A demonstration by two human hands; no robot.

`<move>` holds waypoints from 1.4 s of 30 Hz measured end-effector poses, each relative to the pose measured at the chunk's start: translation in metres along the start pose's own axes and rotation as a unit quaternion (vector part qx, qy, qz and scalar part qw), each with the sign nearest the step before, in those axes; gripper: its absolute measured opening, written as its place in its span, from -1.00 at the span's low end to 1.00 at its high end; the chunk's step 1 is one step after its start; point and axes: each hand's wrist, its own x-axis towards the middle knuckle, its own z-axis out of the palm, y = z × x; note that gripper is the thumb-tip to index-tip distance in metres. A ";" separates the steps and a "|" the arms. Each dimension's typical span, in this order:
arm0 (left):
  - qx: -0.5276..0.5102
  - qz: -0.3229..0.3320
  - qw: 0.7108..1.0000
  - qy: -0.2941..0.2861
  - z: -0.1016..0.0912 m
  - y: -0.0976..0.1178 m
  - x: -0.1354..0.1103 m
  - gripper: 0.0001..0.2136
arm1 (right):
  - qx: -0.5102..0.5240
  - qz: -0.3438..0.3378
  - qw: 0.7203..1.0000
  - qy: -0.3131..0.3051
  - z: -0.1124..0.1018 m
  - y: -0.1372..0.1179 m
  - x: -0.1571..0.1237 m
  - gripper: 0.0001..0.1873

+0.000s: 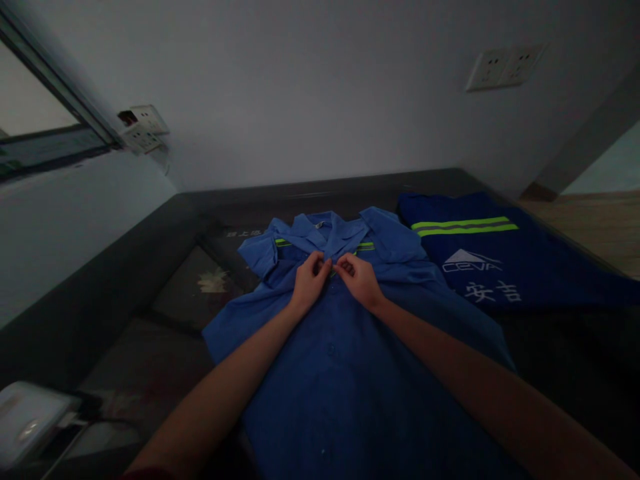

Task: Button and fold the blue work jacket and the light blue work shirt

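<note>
A light blue work shirt (350,373) lies spread out front side up, its collar toward the wall and yellow-green stripes across the chest. My left hand (312,275) and my right hand (358,277) meet at the front placket just below the collar. Both have their fingertips pinched on the shirt's front edges, close together. What exactly sits between the fingertips, a button or only cloth, is too small to tell. Further down the placket, buttons (331,349) show.
Right of the shirt lies a folded dark blue garment (465,247) with yellow-green stripes and white lettering. A white device (30,427) with a cable is at the lower left. The dark surface (200,200) meets the wall, which bears sockets (505,67).
</note>
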 end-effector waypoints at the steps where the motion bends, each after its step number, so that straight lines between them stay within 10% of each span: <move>1: -0.004 0.001 1.000 0.004 0.000 0.000 0.000 -0.82 | -0.008 -0.004 1.000 -0.006 0.000 -0.001 0.000 -0.85; 42: 0.008 0.072 0.996 0.057 -0.004 0.006 0.000 -0.84 | 0.144 0.092 0.985 -0.004 0.003 0.000 0.000 -0.76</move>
